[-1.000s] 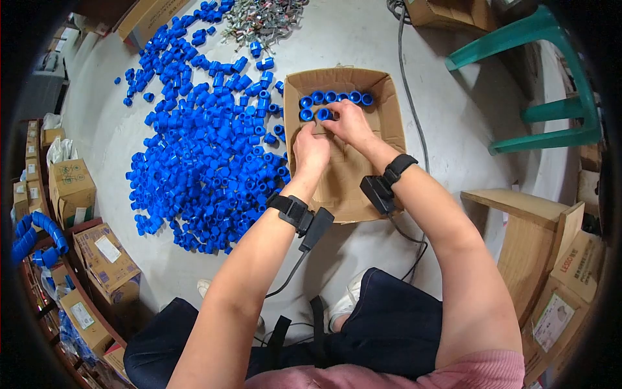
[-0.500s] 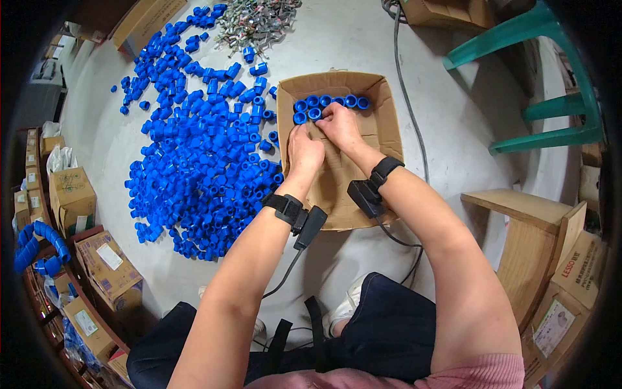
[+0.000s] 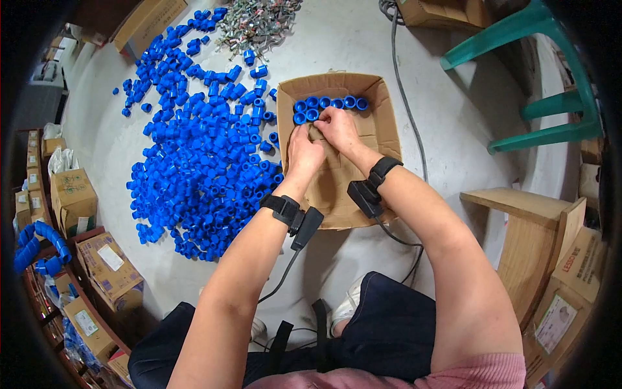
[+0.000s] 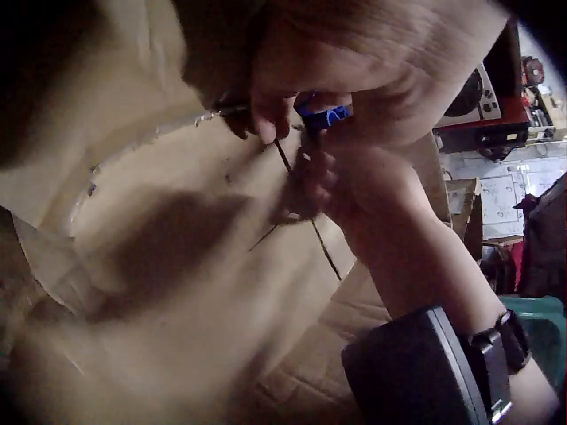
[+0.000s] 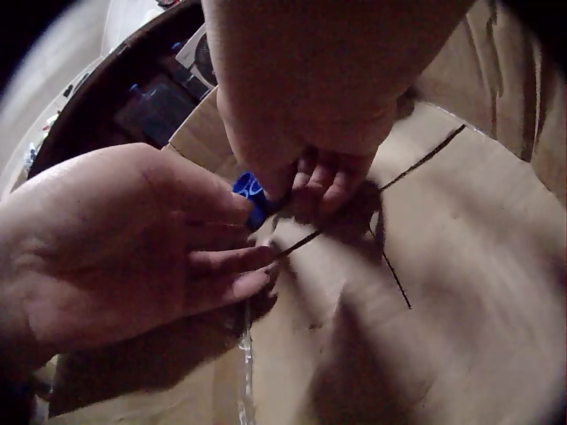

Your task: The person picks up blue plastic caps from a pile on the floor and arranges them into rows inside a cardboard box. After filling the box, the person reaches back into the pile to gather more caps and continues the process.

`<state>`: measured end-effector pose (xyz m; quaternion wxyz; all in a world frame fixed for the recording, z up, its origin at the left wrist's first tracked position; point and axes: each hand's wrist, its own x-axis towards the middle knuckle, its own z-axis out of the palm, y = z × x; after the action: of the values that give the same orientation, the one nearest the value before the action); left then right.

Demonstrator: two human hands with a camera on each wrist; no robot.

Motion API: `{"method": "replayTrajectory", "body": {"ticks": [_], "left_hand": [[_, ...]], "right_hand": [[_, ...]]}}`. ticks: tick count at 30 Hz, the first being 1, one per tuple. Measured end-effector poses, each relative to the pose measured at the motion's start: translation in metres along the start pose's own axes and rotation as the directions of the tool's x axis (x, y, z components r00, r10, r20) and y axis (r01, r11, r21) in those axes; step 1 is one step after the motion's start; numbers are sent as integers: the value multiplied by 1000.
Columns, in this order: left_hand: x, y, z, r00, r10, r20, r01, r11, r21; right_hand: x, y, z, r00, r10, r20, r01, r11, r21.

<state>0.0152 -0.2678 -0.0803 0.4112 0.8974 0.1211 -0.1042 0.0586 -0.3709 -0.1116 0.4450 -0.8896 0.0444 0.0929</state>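
A cardboard box point(image 3: 359, 188) stands on the floor with several blue pipe fittings in a row along its far wall. A second row of two starts at the left, its mouths facing up. My right hand point(image 3: 339, 129) pinches the inner blue pipe fitting point(image 3: 312, 115) of that second row. My left hand point(image 3: 304, 154) reaches in beside it, fingers fairly straight, tips close to the left fitting point(image 3: 299, 118). In the right wrist view a blue fitting point(image 5: 251, 198) shows between both hands' fingertips. Fingers partly hide the fitting point(image 4: 330, 117) in the left wrist view.
A large heap of blue fittings point(image 3: 201, 168) spreads left of the box. Small metal pieces point(image 3: 259, 26) lie in a pile behind it. A black cable point(image 3: 409, 97) runs along the box's right side, with a green plastic stool point(image 3: 551, 107) beyond. Cartons point(image 3: 110, 266) line the left.
My right hand has shifted the pinched fitting left, up against its neighbour in the second row. My left hand has moved slightly left and down, its fingertips now by the left fitting.
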Motion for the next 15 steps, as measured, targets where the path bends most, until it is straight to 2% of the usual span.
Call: {"method": "replayTrajectory", "body": {"ticks": [4, 6, 8, 10, 11, 13, 15], "left_hand": [[-10, 13, -13, 999, -21, 45, 21, 1000, -3], [-16, 20, -21, 988, -70, 137, 70, 998, 5], [-24, 24, -30, 990, -54, 134, 51, 998, 27], [-26, 15, -35, 984, 62, 168, -47, 995, -89], [-25, 10, -38, 984, 63, 164, -48, 994, -93], [-26, 9, -56, 947, 113, 301, -9, 944, -329], [-28, 6, -85, 945, 197, 263, -115, 948, -297]], "right_hand": [[1, 0, -3, 1000, -5, 19, 6, 1000, -21], [2, 1, -3, 999, -9, 34, 11, 999, -34], [2, 3, -2, 999, -8, 35, 9, 1000, -18], [0, 1, -4, 999, -13, 38, 14, 999, -38], [-2, 0, -5, 999, -19, 50, 22, 998, -59], [-4, -1, -9, 998, -30, 63, 35, 996, -83], [-7, -1, -12, 996, -34, 77, 43, 992, -123]]}}
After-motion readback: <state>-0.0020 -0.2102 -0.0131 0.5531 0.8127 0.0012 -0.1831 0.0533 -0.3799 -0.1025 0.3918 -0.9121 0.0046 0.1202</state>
